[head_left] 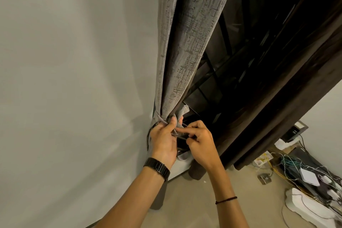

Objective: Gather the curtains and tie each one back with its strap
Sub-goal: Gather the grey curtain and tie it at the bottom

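The grey curtain is bunched at the left, hard against the wall. Its strap wraps the bunch just above my left hand, which grips the gathered folds, thumb pressing the strap. My right hand pinches the strap's thin end just beside it.

If my left grip slackens, I judge the folds will spill and the strap slide down. A hard tug could pull the end out of my pinch (it looks thin).

The wall closes off the left, and the dark brown curtain hangs near on the right. Free room lies toward me, though cables litter the floor at right.
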### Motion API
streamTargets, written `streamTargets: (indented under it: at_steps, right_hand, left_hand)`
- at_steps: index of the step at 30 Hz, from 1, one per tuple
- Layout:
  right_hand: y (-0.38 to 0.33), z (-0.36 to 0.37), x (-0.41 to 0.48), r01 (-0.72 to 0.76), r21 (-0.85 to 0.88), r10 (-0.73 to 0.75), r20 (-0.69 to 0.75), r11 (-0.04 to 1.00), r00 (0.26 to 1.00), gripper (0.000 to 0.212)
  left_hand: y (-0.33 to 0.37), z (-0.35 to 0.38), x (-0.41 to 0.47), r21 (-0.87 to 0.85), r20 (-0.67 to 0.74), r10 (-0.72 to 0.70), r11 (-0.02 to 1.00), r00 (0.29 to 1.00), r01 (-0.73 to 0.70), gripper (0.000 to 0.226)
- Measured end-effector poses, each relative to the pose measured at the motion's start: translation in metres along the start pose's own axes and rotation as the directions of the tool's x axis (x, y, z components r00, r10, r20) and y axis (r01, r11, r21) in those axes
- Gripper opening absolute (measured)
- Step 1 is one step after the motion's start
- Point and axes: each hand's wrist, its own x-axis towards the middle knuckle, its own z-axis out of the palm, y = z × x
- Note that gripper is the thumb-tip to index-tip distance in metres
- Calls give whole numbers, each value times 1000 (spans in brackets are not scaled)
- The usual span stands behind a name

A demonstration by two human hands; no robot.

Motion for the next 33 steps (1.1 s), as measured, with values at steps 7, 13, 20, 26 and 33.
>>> streamTargets:
  at_steps: [7,13,20,26,33]
  right_hand:
    - [7,8,10,-241,762,315,51,601,948,26]
    - [9,16,1,-119,484,265,-245,867,933,12]
    - [-9,18,-1,198,63,-171,-292,978,941,24]
    - [-26,12,16,106,18,-98,-248,994,964,17]
    - [-28,22,22,-334,271,406,-285,903,868,41]
  left_hand:
    - [-7,-16,-6,304,73,55,950,996,-75,23]
    - [3,-19,-7,346,3,106,933,994,-101,23]
    - [5,-18,-4,95,-27,-44,994,999,46,23]
    - [-7,-32,-14,177,94,-64,983,993,47,29]
    - [-1,-38,-21,384,140,67,916,988,-116,22]
